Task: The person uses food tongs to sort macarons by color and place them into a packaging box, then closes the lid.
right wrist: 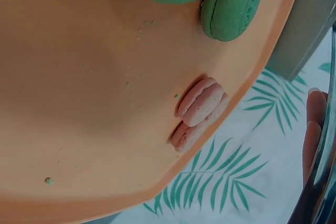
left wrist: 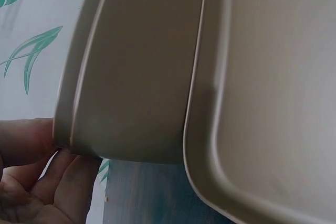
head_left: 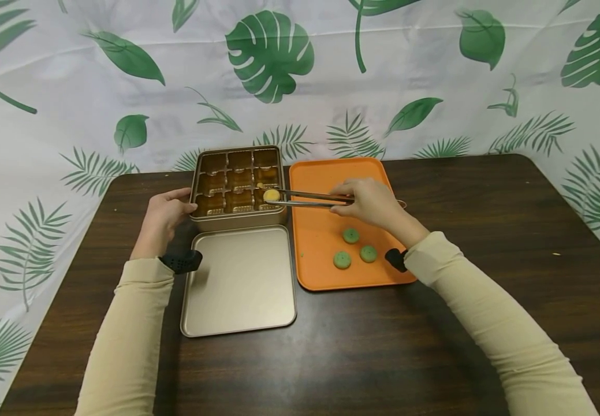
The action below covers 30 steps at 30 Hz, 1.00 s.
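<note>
My right hand (head_left: 369, 202) grips a pair of metal tongs (head_left: 312, 199). Between the tong tips is a yellow macaron (head_left: 271, 196), over the front right compartment of a gold tin (head_left: 237, 221). A brown divided insert (head_left: 239, 199) fills the tin; a small yellow spot shows beside the macaron, too small to identify. My left hand (head_left: 167, 216) holds the tin's near left corner, thumb (left wrist: 26, 140) against its rim. In the right wrist view, the tongs and fingertips appear only at the right edge.
Right of the tin lies an orange tray (head_left: 320, 271) with three green macarons (head_left: 350, 235). Two pink macarons (right wrist: 201, 103) rest by its edge, hidden in the head view. A gold lid (head_left: 239, 283) lies in front of the tin. A leaf-patterned cloth (head_left: 331, 75) hangs behind.
</note>
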Motion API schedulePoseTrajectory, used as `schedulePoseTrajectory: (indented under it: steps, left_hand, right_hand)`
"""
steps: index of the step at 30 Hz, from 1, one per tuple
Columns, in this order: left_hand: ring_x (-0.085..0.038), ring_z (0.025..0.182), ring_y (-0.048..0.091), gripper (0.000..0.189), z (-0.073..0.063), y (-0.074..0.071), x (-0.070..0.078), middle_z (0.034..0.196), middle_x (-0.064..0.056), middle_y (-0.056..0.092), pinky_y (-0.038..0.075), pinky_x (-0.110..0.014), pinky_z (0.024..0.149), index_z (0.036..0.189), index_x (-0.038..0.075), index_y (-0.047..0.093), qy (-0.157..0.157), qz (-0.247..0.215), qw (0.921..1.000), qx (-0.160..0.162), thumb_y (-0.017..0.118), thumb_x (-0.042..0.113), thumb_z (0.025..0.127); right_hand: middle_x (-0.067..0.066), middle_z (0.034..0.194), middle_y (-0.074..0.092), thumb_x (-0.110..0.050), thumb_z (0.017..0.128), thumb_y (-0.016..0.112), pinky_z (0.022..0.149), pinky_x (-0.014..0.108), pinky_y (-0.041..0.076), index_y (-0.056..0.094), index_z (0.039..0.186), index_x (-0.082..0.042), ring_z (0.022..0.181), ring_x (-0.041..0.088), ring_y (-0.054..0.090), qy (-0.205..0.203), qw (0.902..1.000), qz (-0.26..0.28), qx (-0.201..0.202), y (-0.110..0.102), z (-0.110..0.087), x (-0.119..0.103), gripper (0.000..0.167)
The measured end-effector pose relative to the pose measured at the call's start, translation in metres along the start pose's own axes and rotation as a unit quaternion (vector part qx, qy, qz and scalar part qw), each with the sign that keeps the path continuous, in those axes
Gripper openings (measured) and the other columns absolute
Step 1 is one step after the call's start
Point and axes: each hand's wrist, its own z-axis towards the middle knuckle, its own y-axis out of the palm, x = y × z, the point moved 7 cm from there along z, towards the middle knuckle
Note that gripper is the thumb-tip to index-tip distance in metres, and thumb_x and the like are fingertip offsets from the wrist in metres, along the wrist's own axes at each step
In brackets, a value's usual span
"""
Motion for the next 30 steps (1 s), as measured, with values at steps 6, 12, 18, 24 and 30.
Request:
schedulePoseTrajectory:
  steps: [6,12,18,24,30]
  left_hand:
    - [-0.029,0.142,0.034,0.057,0.000,0.000,0.000,0.157,-0.014,0.024,0.032,-0.038,0.119,0.150,0.011,0.031,0.000,0.000,1.0000,-0.003,0.048,0.002,0.096]
    - [-0.029,0.142,0.033,0.057,-0.001,0.000,-0.001,0.158,-0.013,0.023,0.031,-0.039,0.119,0.150,0.012,0.031,-0.004,0.000,1.0000,-0.003,0.048,0.002,0.096]
    - [-0.029,0.142,0.034,0.057,0.000,-0.001,-0.002,0.158,-0.014,0.023,0.032,-0.038,0.118,0.150,0.011,0.031,-0.001,-0.004,1.0000,-0.002,0.048,0.002,0.096]
    - [-0.029,0.141,0.035,0.058,0.002,0.000,-0.003,0.157,-0.014,0.024,0.033,-0.038,0.118,0.150,0.011,0.031,-0.001,-0.006,1.0000,-0.003,0.049,0.002,0.096]
    - [-0.029,0.142,0.033,0.056,0.000,0.000,-0.002,0.159,-0.012,0.021,0.030,-0.040,0.119,0.150,0.012,0.031,0.002,0.001,1.0000,-0.002,0.047,0.004,0.097]
  right_hand:
    - [0.011,0.121,0.066,-0.028,0.085,0.073,0.065,0.034,0.051,0.068,0.120,-0.012,0.083,0.022,0.063,-0.004,1.0000,0.001,0.001,0.002,0.001,0.001,0.039]
    - [0.012,0.121,0.066,-0.031,0.084,0.073,0.066,0.035,0.052,0.067,0.121,-0.012,0.084,0.023,0.063,0.000,1.0000,-0.006,-0.002,0.003,0.001,0.001,0.042]
    - [0.012,0.104,0.068,-0.030,0.084,0.074,0.062,0.033,0.050,0.066,0.122,-0.011,0.077,0.021,0.061,0.012,0.9999,0.006,-0.003,0.002,0.001,0.002,0.044]
    - [0.012,0.105,0.069,-0.032,0.086,0.072,0.060,0.032,0.050,0.064,0.127,-0.011,0.077,0.021,0.062,0.050,0.9983,0.029,0.004,-0.004,-0.002,0.010,0.047]
    - [0.011,0.097,0.070,-0.032,0.085,0.072,0.051,0.029,0.041,0.065,0.125,-0.012,0.066,0.022,0.057,0.072,0.9966,0.019,0.035,-0.015,-0.005,0.023,0.045]
